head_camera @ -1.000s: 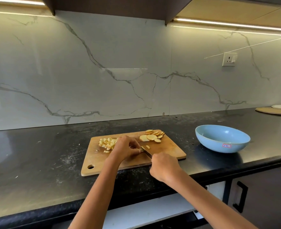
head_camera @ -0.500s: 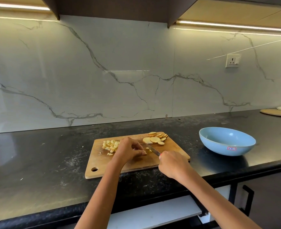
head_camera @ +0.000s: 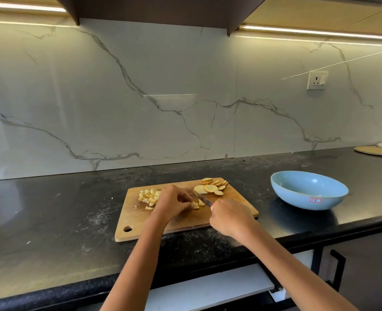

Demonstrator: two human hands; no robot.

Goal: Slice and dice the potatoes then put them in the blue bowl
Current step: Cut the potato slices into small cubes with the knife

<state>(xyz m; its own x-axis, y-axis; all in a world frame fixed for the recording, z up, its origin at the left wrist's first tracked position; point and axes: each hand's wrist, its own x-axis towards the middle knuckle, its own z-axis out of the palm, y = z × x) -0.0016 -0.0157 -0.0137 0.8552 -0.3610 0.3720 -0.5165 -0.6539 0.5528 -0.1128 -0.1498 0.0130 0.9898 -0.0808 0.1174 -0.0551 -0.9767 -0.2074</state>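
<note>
A wooden cutting board (head_camera: 185, 223) lies on the black counter. A pile of diced potato (head_camera: 149, 196) sits at its left rear, and round potato slices (head_camera: 212, 187) lie at its right rear. My left hand (head_camera: 173, 202) has curled fingers pinching small potato pieces (head_camera: 197, 204) at the board's middle. My right hand (head_camera: 230, 215) grips the handle of a knife (head_camera: 202, 198), whose blade points away to the left beside those pieces. The blue bowl (head_camera: 309, 190) stands to the right of the board; I see nothing in it.
The black counter (head_camera: 51, 221) runs left and right, its front edge just below the board. A marble backsplash rises behind, with a wall socket (head_camera: 316, 80) at the right. A flat round board and plate (head_camera: 378, 150) lie at the far right. A cabinet handle (head_camera: 338, 268) is below.
The camera has shifted slightly, so the scene sits further right in view. The knife blade has moved a little on the pieces under my left hand; both hands stay at the board's middle.
</note>
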